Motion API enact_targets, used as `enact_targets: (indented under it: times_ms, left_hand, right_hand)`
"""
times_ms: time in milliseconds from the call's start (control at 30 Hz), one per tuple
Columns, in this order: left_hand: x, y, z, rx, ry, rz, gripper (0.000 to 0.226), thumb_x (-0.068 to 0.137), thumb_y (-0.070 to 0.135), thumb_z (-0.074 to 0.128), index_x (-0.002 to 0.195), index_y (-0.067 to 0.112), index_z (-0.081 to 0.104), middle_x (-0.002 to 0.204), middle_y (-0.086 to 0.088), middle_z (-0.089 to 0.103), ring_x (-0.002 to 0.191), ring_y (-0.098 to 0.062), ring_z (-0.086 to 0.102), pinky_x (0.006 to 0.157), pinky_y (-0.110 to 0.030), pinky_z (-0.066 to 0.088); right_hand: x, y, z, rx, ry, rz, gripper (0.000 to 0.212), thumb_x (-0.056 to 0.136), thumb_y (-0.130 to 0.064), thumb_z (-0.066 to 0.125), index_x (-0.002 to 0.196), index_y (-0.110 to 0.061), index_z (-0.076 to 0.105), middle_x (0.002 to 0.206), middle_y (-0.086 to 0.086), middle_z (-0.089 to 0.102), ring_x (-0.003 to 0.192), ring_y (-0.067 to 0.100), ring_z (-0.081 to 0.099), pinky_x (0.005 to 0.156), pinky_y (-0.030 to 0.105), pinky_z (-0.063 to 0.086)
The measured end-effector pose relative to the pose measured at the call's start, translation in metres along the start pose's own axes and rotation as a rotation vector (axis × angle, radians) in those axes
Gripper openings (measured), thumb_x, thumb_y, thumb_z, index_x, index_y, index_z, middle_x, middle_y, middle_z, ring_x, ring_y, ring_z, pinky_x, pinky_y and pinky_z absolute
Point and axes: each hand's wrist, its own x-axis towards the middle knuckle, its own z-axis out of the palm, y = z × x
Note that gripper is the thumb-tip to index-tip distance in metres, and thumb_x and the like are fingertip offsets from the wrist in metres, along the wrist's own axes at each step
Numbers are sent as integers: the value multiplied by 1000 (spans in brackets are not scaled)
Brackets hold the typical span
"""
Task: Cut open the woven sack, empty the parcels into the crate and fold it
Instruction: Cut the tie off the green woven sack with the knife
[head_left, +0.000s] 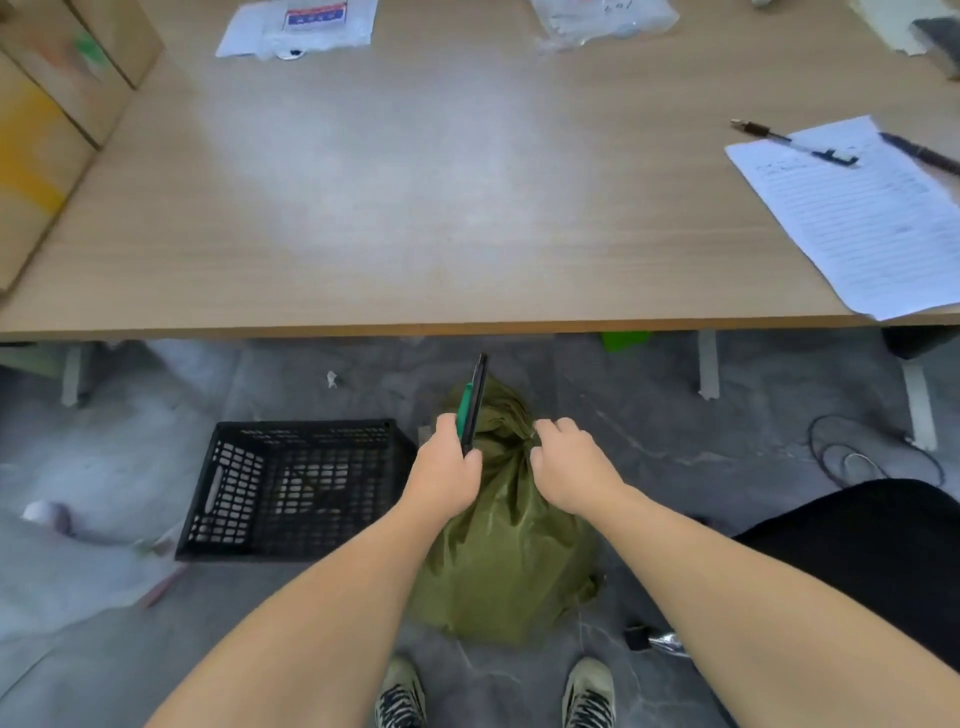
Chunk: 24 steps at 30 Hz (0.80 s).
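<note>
Woven sack (498, 561), olive green and bulging, stands upright on the grey floor between the person's shoes (400, 696) and the table's near edge. Its mouth is bunched and tied off at the neck (511, 434), so it is not yet open.

The right hand (566, 467) curls its fingers round the neck from the right and pinches the gathered cloth there. The left hand (447, 467) grips a green-and-black utility knife (474, 400) in a closed fist just left of the neck, with the tool's tip pointing up and away from the body. Whether the blade is extended is too small to tell.

The black crate (306, 428) sits on the floor just left of the sack, open side up.

Judging from this, the cutting step is only starting. The next move likely calls for pulling the neck taut with the right hand and drawing the blade across the tie or the cloth beneath it. The edge should stay clear of the pinching fingers and cut shallow enough to spare the parcels inside.

Beyond the sack, the table (415, 208) carries a lined sheet (857, 218) with pens (779, 137), poly bags (301, 26) and cardboard boxes (52, 104).
</note>
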Motion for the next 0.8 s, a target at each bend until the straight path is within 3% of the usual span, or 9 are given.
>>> enact_targets:
  times_ms: [100, 233, 367, 800]
  left_hand:
    - [26, -38, 36, -8, 14, -40, 23, 95, 18, 49, 115, 13, 40, 101, -10, 59, 86, -29, 59, 74, -38, 51]
    - [60, -95, 92, -36, -27, -107, 22, 96, 20, 49, 113, 22, 36, 99, -5, 58, 76, -21, 57, 64, -33, 43]
    - [105, -144, 143, -31, -28, -121, 31, 95, 21, 50, 123, 18, 38, 109, -10, 60, 90, -29, 59, 77, -36, 49]
    - [229, -247, 230, 52, 28, -24, 33, 90, 28, 52, 120, 22, 41, 105, -7, 61, 90, -29, 58, 80, -37, 50]
  right_hand:
    - [28, 21, 49, -14, -4, -15, 48, 102, -21, 33, 149, -12, 33, 147, 16, 40, 129, 39, 41, 104, 46, 41]
    - [65, 51, 123, -19, -78, 7, 49, 102, -25, 34, 150, -16, 31, 151, 13, 35, 135, 39, 35, 108, 49, 38]
    - [111, 81, 178, -32, -33, 15, 44, 101, -22, 37, 144, -11, 38, 142, 17, 42, 131, 41, 40, 108, 46, 37]
    - [253, 141, 280, -8, 193, 83, 44, 102, -29, 35, 143, -13, 38, 143, 14, 39, 131, 39, 38, 104, 47, 40]
